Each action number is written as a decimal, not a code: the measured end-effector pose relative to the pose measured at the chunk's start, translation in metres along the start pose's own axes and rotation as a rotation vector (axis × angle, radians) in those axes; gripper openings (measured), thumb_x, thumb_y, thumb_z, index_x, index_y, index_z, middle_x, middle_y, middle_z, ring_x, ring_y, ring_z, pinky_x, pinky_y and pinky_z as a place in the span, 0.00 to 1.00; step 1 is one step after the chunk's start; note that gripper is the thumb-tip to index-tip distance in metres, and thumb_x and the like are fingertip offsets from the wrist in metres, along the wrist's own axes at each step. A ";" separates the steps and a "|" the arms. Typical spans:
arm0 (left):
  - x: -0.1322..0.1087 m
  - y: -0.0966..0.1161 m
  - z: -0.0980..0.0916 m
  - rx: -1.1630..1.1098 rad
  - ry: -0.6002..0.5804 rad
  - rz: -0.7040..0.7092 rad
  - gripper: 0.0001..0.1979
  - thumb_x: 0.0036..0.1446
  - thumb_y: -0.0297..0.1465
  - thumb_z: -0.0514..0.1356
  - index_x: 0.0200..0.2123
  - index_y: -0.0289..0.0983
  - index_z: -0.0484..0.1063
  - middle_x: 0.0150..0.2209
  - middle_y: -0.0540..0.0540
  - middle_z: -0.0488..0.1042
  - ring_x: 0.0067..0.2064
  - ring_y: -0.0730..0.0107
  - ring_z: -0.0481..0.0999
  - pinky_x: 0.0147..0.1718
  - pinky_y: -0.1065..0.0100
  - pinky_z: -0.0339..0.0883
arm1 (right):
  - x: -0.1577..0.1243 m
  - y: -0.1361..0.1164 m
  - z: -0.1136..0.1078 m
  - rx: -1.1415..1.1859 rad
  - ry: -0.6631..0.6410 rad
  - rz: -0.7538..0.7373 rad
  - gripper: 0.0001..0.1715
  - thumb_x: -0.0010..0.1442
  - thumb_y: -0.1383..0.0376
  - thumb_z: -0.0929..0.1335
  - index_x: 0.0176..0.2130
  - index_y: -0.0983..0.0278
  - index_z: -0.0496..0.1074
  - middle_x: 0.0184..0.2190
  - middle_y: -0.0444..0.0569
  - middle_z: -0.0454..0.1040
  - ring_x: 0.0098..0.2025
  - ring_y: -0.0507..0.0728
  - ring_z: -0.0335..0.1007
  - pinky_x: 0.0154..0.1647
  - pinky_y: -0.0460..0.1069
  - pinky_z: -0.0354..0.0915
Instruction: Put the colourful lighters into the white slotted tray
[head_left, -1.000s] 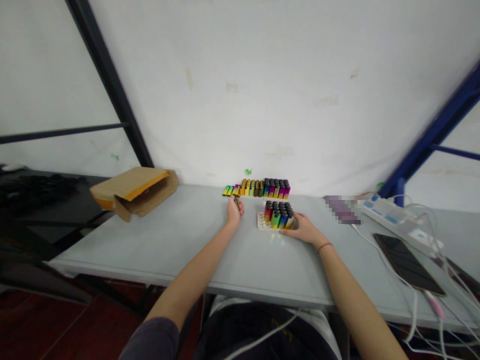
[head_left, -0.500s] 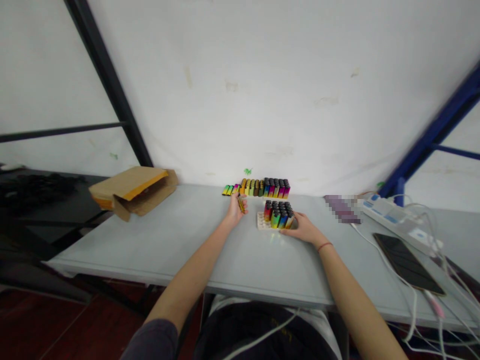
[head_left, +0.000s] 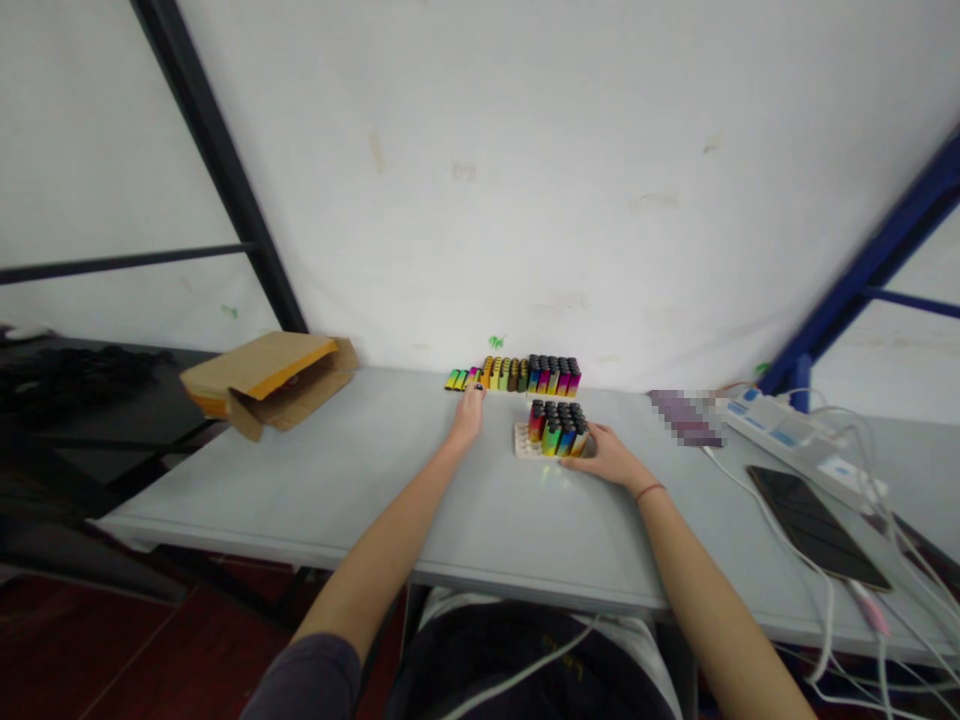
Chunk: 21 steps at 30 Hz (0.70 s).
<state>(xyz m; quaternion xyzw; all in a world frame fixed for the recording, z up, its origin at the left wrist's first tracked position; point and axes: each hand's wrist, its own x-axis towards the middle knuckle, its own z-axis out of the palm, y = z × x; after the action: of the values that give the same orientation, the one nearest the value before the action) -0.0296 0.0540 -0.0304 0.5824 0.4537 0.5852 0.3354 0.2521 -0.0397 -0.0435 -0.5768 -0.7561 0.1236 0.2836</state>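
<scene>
My left hand [head_left: 469,410] is closed, its back towards me, in front of the back row near the wall. A dark lighter end [head_left: 478,386] shows past the fingertips; the rest of that lighter is hidden. My right hand [head_left: 606,458] grips the right end of a white holed tray [head_left: 527,447]. Upright lighters [head_left: 559,432] with black tops and bright, colour-blended bodies fill the tray's right part; holes show at its left end. Behind stand a block of black-topped lighters [head_left: 553,377] and several yellow and green ones [head_left: 504,375]. A few green lighters [head_left: 456,380] lie to their left.
An open cardboard box [head_left: 262,375] lies on the left of the grey table [head_left: 315,500]. To the right are a white power strip [head_left: 802,450], a dark phone [head_left: 817,525], a blurred-out purple object [head_left: 684,417] and loose white cables [head_left: 765,510]. A wall closes the back.
My left hand has turned over and moved slightly forward, so the yellow and dark lighter in it is now mostly hidden. My right hand and the tray have stayed put.
</scene>
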 end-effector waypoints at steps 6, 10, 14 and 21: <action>-0.010 0.005 0.002 0.056 -0.027 -0.002 0.08 0.63 0.30 0.50 0.30 0.40 0.62 0.29 0.49 0.67 0.35 0.67 0.68 0.39 0.65 0.64 | 0.000 0.000 0.000 0.009 0.016 -0.004 0.45 0.45 0.47 0.77 0.57 0.66 0.72 0.55 0.62 0.77 0.58 0.73 0.70 0.60 0.66 0.66; -0.014 0.010 0.001 0.122 -0.059 0.018 0.07 0.61 0.30 0.51 0.29 0.40 0.62 0.28 0.50 0.65 0.34 0.67 0.68 0.38 0.66 0.64 | 0.000 0.000 -0.001 0.005 0.004 0.000 0.47 0.46 0.47 0.77 0.58 0.67 0.72 0.56 0.62 0.76 0.58 0.73 0.69 0.61 0.66 0.65; -0.017 0.014 0.000 0.204 -0.065 0.167 0.05 0.58 0.29 0.50 0.29 0.40 0.62 0.30 0.49 0.67 0.36 0.65 0.68 0.42 0.64 0.65 | 0.000 0.000 0.000 0.009 0.009 0.001 0.48 0.45 0.46 0.77 0.59 0.67 0.71 0.56 0.62 0.76 0.59 0.73 0.69 0.62 0.66 0.65; -0.022 0.014 0.004 0.231 -0.045 0.191 0.04 0.59 0.28 0.49 0.35 0.40 0.62 0.35 0.46 0.69 0.42 0.62 0.70 0.49 0.61 0.64 | 0.000 0.000 -0.001 0.012 0.016 0.010 0.47 0.45 0.46 0.77 0.58 0.66 0.71 0.56 0.62 0.76 0.59 0.73 0.69 0.61 0.65 0.66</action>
<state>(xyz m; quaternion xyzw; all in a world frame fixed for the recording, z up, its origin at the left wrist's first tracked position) -0.0211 0.0290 -0.0259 0.6706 0.4528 0.5453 0.2190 0.2525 -0.0398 -0.0431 -0.5797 -0.7502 0.1249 0.2924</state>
